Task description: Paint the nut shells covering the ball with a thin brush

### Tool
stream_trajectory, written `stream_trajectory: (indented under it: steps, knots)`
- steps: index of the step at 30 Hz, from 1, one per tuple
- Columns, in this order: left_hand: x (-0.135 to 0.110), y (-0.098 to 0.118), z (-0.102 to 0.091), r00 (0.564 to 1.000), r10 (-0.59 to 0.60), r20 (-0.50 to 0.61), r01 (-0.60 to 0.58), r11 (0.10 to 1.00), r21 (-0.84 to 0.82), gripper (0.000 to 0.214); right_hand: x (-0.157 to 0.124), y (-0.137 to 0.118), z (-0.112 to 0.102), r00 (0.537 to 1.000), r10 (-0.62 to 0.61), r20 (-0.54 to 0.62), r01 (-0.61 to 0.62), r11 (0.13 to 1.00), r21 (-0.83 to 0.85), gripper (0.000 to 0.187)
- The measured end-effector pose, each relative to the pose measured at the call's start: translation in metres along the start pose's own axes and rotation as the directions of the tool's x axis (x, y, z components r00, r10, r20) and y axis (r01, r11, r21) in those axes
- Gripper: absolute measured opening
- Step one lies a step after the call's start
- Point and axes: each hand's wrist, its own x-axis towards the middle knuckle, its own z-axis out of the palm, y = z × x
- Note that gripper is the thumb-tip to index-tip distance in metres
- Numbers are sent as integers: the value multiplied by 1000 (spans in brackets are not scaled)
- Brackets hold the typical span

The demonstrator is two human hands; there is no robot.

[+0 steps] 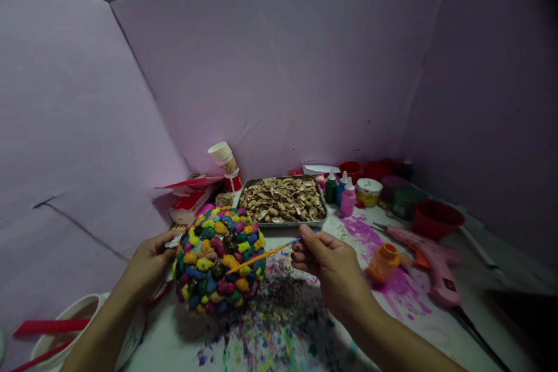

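A round ball (pixel 218 261) covered in painted shells of yellow, blue, green, orange and magenta is held up just above the table, left of centre. My left hand (pixel 150 258) grips its left side, with something white at the fingertips and part of the fingers hidden behind the ball. Pinched in my right hand (pixel 325 258) is a thin paintbrush (pixel 270 252) with orange and blue along its length. Its far end reaches across the front of the ball and appears to touch a shell. An open orange paint bottle (pixel 383 264) stands right of my right hand.
Behind the ball lies a metal tray (pixel 293 224) of nut shells. Paper cups (pixel 225 164) lean at back left. Squeeze bottles (pixel 347 200), a white tub (pixel 368 192) and a red cup (pixel 437 220) stand right. A pink glue gun (pixel 440 273) trails its cord. A white bucket (pixel 102 299) sits front left.
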Motion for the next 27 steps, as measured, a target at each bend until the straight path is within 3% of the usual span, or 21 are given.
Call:
stream_trajectory:
  steps: [7, 13, 17, 23, 27]
  knots:
    - [0, 2, 1, 1000, 19, 3, -19, 1000, 17, 34, 0, -18, -8, 983, -184, -19, 183, 982, -36, 45]
    - [-2, 2, 0, 1000, 18, 1, -18, 1000, 24, 31, -17, -28, -11, 905, -415, 99, 422, 904, -73, 31]
    - [-4, 5, 2, 1000, 14, -5, -14, 1000, 24, 29, -17, -23, -10, 893, -424, 151, 443, 888, -124, 26]
    - [-2, 4, 3, 999, -24, -23, 24, 1000, -6, 29, -9, -22, -10, 905, -421, 64, 425, 902, -72, 29]
    - [-1, 4, 4, 999, -23, -30, 22, 999, -34, 27, -19, -20, -9, 857, -493, 149, 512, 847, -141, 17]
